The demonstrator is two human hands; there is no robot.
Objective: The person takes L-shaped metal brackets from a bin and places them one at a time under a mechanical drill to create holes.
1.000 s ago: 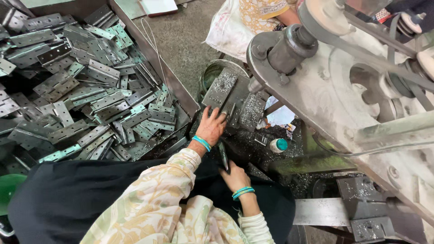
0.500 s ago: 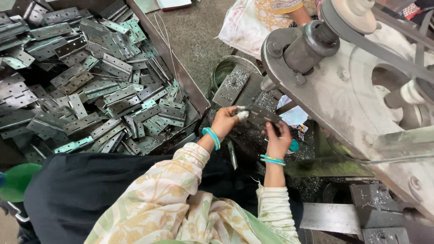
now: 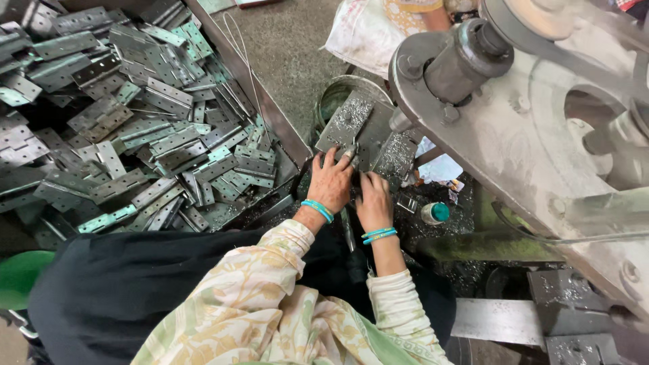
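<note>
My left hand [image 3: 331, 181] lies palm down on the dark bed of a press machine, fingers spread. Its fingertips pinch a small shiny metal piece [image 3: 351, 153] at the edge of a grey plate [image 3: 345, 120] dusted with metal chips. My right hand [image 3: 374, 201] rests right beside it, touching it, fingers pointing toward a second chip-covered plate [image 3: 396, 155]. What lies under the right fingers is hidden. Both wrists wear teal bangles.
A bin of grey hinge plates [image 3: 135, 122] fills the left. The machine's big grey frame and shaft [image 3: 487, 101] overhang the right. A small teal-capped bottle [image 3: 435, 213] stands right of my hands. A round bucket [image 3: 338, 94] sits behind the plates. Another person's cloth [image 3: 372, 30] shows at the top.
Both hands came together on the machine bed. The right hand rose from near my lap, then settled beside the left. The left hand moved forward with the small metal piece.
</note>
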